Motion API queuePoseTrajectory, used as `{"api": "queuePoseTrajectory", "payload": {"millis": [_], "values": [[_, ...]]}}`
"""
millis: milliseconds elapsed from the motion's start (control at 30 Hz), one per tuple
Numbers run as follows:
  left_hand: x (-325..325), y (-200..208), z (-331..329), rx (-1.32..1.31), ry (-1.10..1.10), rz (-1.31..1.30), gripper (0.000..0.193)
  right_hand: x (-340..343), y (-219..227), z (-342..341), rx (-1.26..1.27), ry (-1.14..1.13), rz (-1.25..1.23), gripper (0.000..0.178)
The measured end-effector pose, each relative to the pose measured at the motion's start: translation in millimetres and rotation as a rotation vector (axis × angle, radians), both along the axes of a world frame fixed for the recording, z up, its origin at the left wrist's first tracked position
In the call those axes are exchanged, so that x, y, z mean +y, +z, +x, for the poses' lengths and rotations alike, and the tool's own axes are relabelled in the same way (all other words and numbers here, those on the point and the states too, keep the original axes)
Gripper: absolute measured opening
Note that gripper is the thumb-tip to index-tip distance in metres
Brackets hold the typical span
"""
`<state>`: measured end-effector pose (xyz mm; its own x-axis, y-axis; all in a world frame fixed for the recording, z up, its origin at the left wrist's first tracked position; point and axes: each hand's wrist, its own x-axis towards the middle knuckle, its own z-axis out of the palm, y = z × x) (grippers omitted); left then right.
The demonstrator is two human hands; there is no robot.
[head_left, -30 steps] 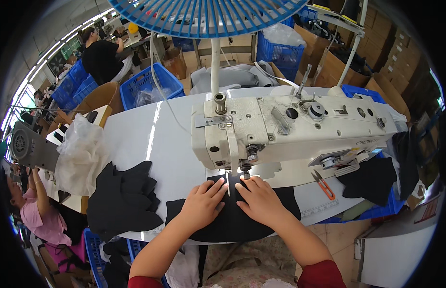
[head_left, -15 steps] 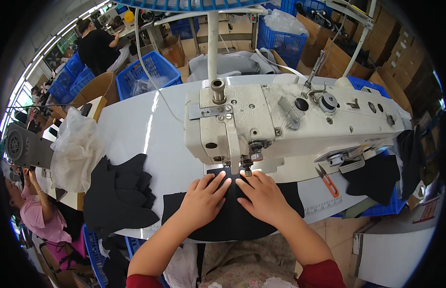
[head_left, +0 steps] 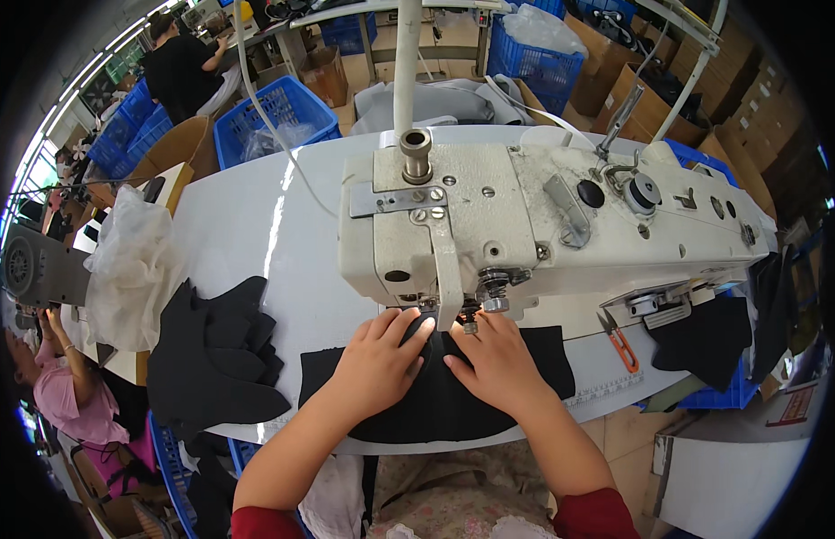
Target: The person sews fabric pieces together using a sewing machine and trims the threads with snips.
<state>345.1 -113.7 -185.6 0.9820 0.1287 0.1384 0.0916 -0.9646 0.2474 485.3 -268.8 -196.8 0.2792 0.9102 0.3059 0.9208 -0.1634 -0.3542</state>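
A black fabric piece (head_left: 435,409) lies under the head of a white sewing machine (head_left: 489,216), its near edge reaching the front of the table. My left hand (head_left: 374,361) rests on it left of the presser area, fingers extended and fingertips close to the needle zone. To the right, my right hand (head_left: 496,364) lies flat on the same fabric, thumb pointing inward. Between the two thumbs and forefingers a strip of fabric shows. The metal lever in front of the machine head hides the needle and part of the right fingertips.
Stacked black cut pieces (head_left: 211,359) lie at left, beside a cloudy plastic bag (head_left: 135,269). Orange-handled thread snips (head_left: 622,348) and more black fabric (head_left: 705,337) lie at right. A ruler strip (head_left: 606,388) runs along the table's front edge. Two people work farther left.
The view has shifted slightly. Both hands are a little farther in under the machine head, and the fabric's far flap between them is less visible. Both hands stay on the fabric.
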Motion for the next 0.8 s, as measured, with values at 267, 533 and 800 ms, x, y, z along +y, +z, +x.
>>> {"api": "queuePoseTrajectory", "payload": {"millis": [267,533,800], "values": [[2.9,-2.7,3.0,0.009,0.005,-0.010,0.049,1.3,-2.0,2.7,0.007,-0.010,0.000,0.039],[2.1,-2.3,2.7,0.009,0.013,-0.018,0.046,1.1,-1.7,2.3,0.024,-0.017,-0.010,0.039],[-0.7,-3.4,5.6,-0.006,0.016,-0.001,0.047,-5.9,-0.8,2.2,0.018,-0.034,-0.002,0.041]]}}
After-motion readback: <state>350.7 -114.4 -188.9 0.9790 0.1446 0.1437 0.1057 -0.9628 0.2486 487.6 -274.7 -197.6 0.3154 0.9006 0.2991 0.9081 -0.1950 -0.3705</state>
